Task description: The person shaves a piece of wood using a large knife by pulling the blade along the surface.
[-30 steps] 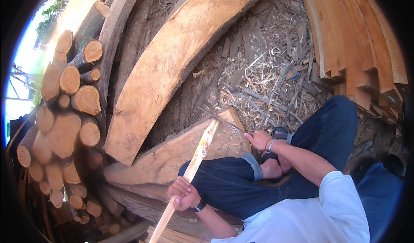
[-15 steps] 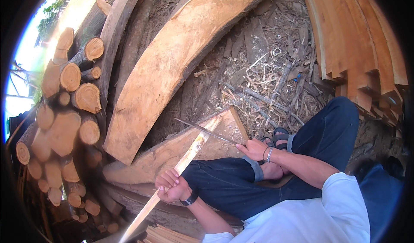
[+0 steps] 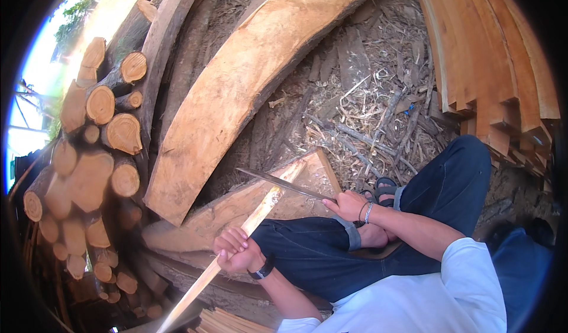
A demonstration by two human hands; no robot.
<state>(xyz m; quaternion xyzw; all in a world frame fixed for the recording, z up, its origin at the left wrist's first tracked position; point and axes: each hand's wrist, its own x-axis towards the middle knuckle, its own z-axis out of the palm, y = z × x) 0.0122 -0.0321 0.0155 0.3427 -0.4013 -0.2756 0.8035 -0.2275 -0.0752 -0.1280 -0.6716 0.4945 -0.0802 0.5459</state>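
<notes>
A long pale wooden stick (image 3: 257,217) is gripped in my left hand (image 3: 238,250), its fingers wrapped round the middle. The stick slants from the lower left up to the right, and its far end rests on a flat wooden slab (image 3: 195,229). Part of its upper face looks freshly cut and whitish. My right hand (image 3: 350,206) is closed round the near end of a long, narrow knife (image 3: 290,185); its handle is hidden by the fingers. The blade lies across the stick below its far end, tip pointing left.
A big curved plank (image 3: 236,78) stretches across the back. Cut logs (image 3: 100,105) are stacked at the left, and sawn boards (image 3: 473,49) at the right. Shavings and sticks (image 3: 367,132) litter the ground. More thin strips (image 3: 228,321) lie at the lower edge.
The blade has slid slightly down the stick toward my left hand, and its tip sits a little lower. The stick's near end has shifted slightly left. Both grips are the same.
</notes>
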